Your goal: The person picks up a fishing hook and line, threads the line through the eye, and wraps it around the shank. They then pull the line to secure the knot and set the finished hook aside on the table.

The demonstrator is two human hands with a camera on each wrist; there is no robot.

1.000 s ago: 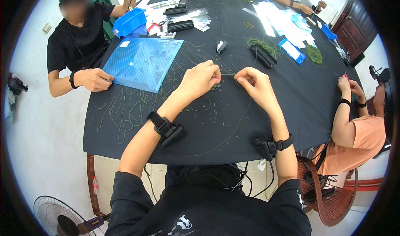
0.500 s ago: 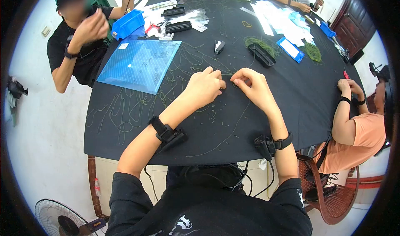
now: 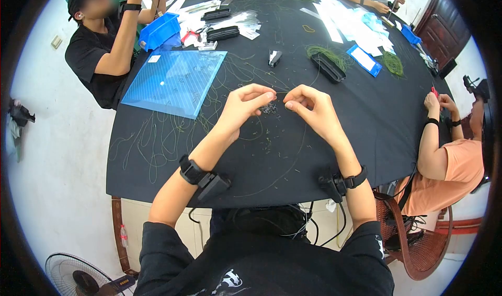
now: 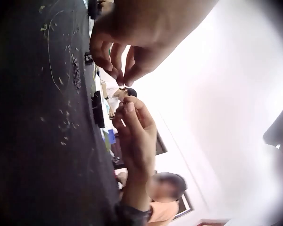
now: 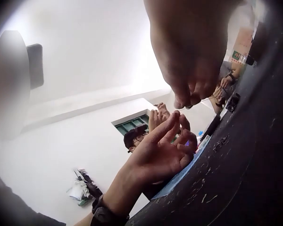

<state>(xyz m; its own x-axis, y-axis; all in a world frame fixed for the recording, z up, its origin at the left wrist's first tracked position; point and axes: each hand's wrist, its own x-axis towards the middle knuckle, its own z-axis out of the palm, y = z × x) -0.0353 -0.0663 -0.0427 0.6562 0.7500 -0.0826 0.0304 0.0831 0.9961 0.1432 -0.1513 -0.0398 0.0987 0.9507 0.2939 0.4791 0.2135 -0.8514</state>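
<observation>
My left hand [image 3: 244,107] pinches with thumb and forefinger at a thin green line, its fingertips close to those of my right hand [image 3: 314,110]. The right hand's thumb and forefinger also pinch this thin line [image 3: 302,147], whose tail curves across the black cloth toward the near edge. A short stretch of it shows between the two hands. Just under the left fingertips lies a heap of small dark metal pieces [image 3: 269,109], also seen in the left wrist view as a dark heap [image 4: 76,75]. What sits at the fingertips is too small to make out.
Left of my hands lies a blue board [image 3: 175,82] with lines trailing off it. Ahead are a small black stapler-like object [image 3: 274,59] and a black tray [image 3: 329,67] beside green line. Clippings dot the cloth. People sit at left, right and far side.
My left hand has turned from a curled, knuckles-up grip to a thumb-and-finger pinch. The right hand has shifted slightly left. The person at left has raised an arm.
</observation>
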